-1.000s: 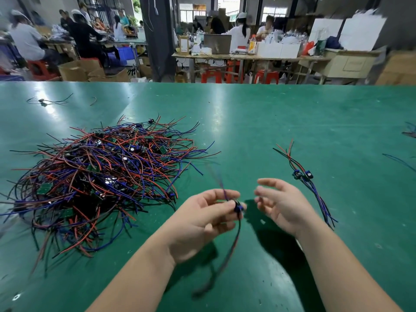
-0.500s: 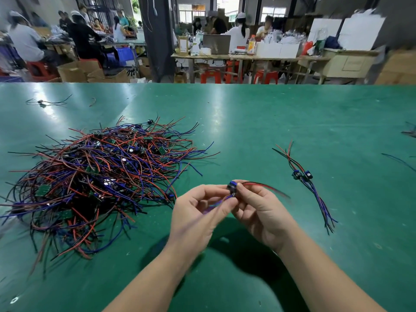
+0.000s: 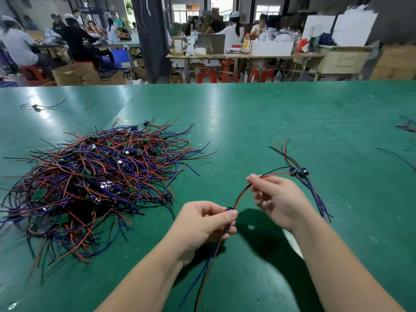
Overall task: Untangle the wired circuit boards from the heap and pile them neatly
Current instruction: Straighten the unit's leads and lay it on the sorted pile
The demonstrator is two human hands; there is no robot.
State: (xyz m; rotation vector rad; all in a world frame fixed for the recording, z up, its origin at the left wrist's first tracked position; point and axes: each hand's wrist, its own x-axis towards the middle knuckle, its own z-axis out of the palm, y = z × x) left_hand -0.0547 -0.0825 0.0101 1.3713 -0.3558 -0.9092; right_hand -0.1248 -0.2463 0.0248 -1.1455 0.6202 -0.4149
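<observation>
A big tangled heap of red, blue and black wires with small green boards lies on the left of the green table. My left hand pinches one small wired board just above the table, its blue and dark wires hanging down toward me. My right hand pinches that board's red and black wires and holds them stretched up to the right. A small pile of sorted boards with wires lies just right of my right hand.
Stray wires lie at the far left and along the right edge of the table. Beyond the table's far edge people sit at workbenches among cardboard boxes and red stools.
My hands, which met at the board half a second ago, have drawn apart. The right hand has slid up and right along the red and black wires, straightening them; the left hand dropped slightly with the board.
</observation>
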